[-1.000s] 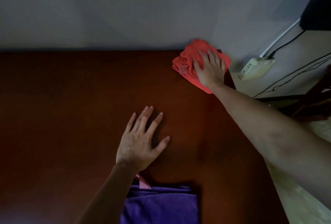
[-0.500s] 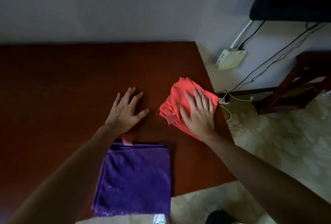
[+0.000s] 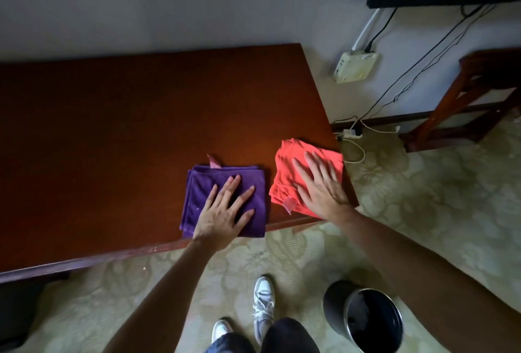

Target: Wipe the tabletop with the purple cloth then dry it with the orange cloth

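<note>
Both forearms reach forward over the patterned carpet (image 3: 296,251) to the near edge of the dark reddish wooden counter (image 3: 112,132). The left hand (image 3: 222,211) lies flat, palm down and fingers spread, on the purple cloth (image 3: 203,186), a soft, folded, roughly square piece with a small pink tag poking out at its far edge. Just beside it to the right, not touching, the right hand (image 3: 321,186) rests flat with fingers extended on the orange cloth (image 3: 284,175), loosely folded and rumpled, its long axis running near to far at the counter's near right corner. Neither hand grips.
</note>
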